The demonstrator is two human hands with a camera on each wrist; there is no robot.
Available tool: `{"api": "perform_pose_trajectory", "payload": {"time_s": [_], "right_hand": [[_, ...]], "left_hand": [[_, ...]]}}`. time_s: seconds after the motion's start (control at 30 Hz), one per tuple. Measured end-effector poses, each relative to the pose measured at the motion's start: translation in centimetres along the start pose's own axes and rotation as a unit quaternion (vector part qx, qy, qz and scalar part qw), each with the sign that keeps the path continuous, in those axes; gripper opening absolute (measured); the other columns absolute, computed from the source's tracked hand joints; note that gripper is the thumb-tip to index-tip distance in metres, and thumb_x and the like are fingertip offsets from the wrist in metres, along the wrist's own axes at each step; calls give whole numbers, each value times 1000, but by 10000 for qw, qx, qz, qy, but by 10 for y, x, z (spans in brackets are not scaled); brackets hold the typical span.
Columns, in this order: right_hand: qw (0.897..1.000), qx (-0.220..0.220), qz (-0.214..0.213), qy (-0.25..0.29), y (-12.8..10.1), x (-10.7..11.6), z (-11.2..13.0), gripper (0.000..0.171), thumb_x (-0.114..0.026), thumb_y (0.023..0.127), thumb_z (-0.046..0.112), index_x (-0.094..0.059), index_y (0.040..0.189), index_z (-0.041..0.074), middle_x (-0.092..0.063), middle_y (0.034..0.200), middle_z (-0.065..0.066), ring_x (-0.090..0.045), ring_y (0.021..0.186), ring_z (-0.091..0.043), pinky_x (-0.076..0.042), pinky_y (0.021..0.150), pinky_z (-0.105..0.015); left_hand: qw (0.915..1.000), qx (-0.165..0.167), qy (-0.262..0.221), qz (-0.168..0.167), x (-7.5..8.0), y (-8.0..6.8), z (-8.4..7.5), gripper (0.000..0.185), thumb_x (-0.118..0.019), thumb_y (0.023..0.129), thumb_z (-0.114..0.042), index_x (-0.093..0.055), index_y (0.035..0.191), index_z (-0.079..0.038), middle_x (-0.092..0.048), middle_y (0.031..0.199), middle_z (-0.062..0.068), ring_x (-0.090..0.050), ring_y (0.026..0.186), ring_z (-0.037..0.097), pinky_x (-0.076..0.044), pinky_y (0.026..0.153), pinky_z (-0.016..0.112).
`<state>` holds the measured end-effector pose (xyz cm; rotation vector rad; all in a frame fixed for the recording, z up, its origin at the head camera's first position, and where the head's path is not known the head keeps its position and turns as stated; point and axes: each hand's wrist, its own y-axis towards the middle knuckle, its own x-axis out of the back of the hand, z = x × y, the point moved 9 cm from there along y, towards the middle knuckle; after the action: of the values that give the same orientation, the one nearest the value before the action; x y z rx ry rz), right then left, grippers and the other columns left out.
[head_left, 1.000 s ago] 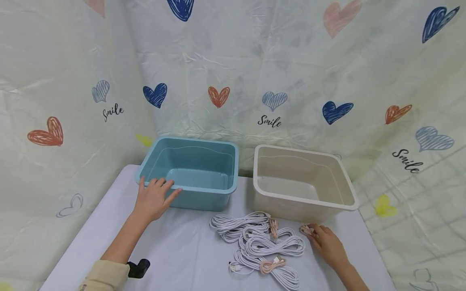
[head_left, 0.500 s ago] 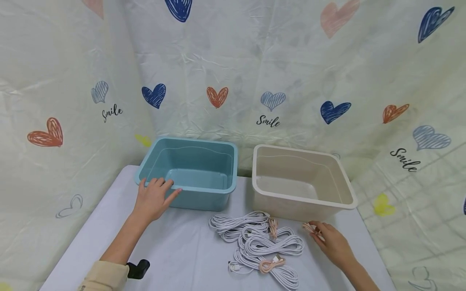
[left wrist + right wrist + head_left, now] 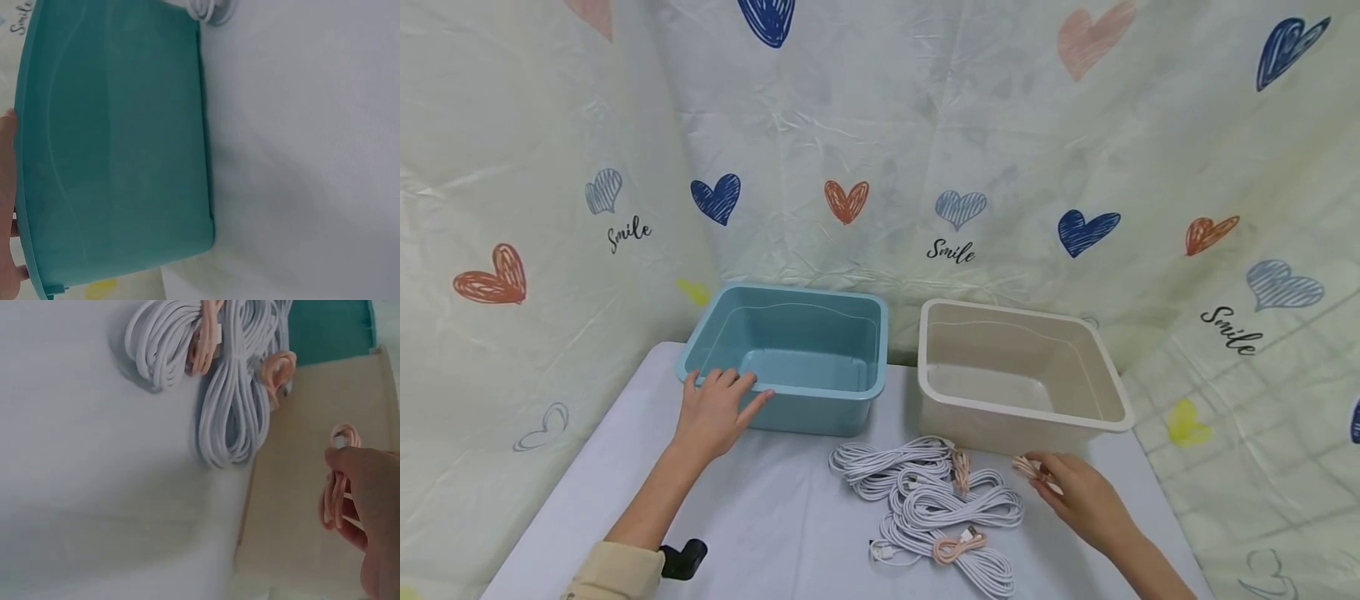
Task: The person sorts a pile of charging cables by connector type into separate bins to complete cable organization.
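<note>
Between the thumb and fingers of my right hand (image 3: pixel 1090 500) is a small coiled pink charging cable (image 3: pixel 337 487), held in front of the beige bin (image 3: pixel 1000 421). The right wrist view shows its loops hanging below the thumb and a pale connector at the top. My left hand (image 3: pixel 711 417) rests on the front rim of the teal bin (image 3: pixel 820 412), fingers spread; the left wrist view shows the fingers along that rim. Several coiled white cables (image 3: pixel 958 504) lie on the table, with a pink cable bundle (image 3: pixel 958 546) on the nearest coil and another pink bundle (image 3: pixel 962 471) farther back.
Both bins stand side by side at the back of the white-covered table (image 3: pixel 775 517), their visible insides holding nothing. Behind and beside them hangs a curtain (image 3: pixel 880 125) printed with hearts. A black object (image 3: pixel 683 559) shows beside the left sleeve (image 3: pixel 617 571).
My right hand has lifted the pink cable slightly and shifted it a little left along the beige bin's front. My left hand stays on the teal rim.
</note>
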<state>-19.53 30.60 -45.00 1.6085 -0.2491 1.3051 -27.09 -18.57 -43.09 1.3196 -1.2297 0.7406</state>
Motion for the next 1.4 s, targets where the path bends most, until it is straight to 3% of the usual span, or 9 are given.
{"api": "perform_pose_trajectory", "payload": {"time_s": [0.03, 0.17, 0.23, 0.43, 0.57, 0.73, 0.97, 1.13, 1.4], "right_hand": [[10000, 53, 15, 27, 4, 2, 3, 54, -93, 64, 0, -73, 112, 12, -67, 81, 10, -63, 72, -10, -52, 59, -28], [9994, 296, 21, 175, 22, 10, 17, 31, -86, 86, 16, -73, 115, 13, -69, 84, 10, -65, 73, -10, -51, 59, -26], [9989, 416, 26, 235, 33, 13, 25, 27, -83, 91, 20, -74, 115, 13, -69, 84, 9, -67, 73, -10, -52, 60, -25], [9986, 412, 203, 254, 70, 19, 43, 41, -90, 75, 5, -75, 113, 10, -68, 84, 7, -63, 72, -7, -50, 58, -22], [9985, 183, 384, 332, 91, 20, 51, 37, -88, 79, 6, -74, 114, 7, -65, 83, 7, -58, 73, -6, -50, 57, -20], [9974, 115, 443, 565, 117, 18, 60, 34, -86, 84, 6, -73, 116, 7, -67, 85, 3, -62, 75, -10, -53, 59, -24], [9962, 40, 524, 694, 151, 9, 68, 31, -82, 90, 9, -72, 119, 5, -70, 88, -3, -66, 78, -17, -56, 62, -29], [9920, -165, 910, 862, 172, -2, 72, 30, -79, 94, 11, -72, 122, 3, -73, 91, -7, -67, 78, -19, -57, 65, -33], [9859, -272, 1097, 1231, 209, -18, 77, 28, -77, 95, 8, -71, 121, 0, -76, 91, -9, -67, 75, -20, -56, 65, -35]], "left_hand": [[10000, -3, 11, 4, 0, 0, 0, 43, -61, 105, -48, -69, 122, -9, -69, 111, 15, -62, 115, 43, -31, 111, 78], [10000, -45, 77, 41, 0, 0, 0, 43, -61, 105, -47, -70, 121, -9, -70, 111, 16, -62, 114, 43, -33, 110, 77], [9999, -66, 104, 66, 1, 1, 0, 42, -61, 105, -48, -70, 121, -9, -71, 111, 15, -63, 113, 42, -34, 109, 77], [9999, -38, 15, 92, 2, 2, 2, 44, -63, 104, -49, -73, 123, -11, -73, 112, 14, -63, 112, 41, -34, 109, 76], [10000, -31, -50, 37, 4, 3, 2, 43, -65, 103, -48, -75, 124, -12, -75, 113, 13, -64, 111, 40, -34, 108, 77], [10000, -21, -84, -8, 6, 2, 1, 43, -66, 102, -48, -75, 124, -12, -75, 114, 13, -64, 110, 40, -34, 107, 77], [9995, 97, -192, 239, 3, 3, 1, 46, -63, 104, -48, -75, 127, -11, -74, 118, 15, -63, 113, 42, -31, 109, 78], [9982, 181, -345, 449, 3, 5, 0, 48, -61, 105, -49, -74, 130, -9, -73, 122, 17, -62, 115, 43, -28, 111, 80], [9979, 224, -402, 464, 3, 4, 2, 49, -61, 105, -48, -73, 131, -8, -73, 124, 18, -61, 117, 44, -26, 112, 81]]}}
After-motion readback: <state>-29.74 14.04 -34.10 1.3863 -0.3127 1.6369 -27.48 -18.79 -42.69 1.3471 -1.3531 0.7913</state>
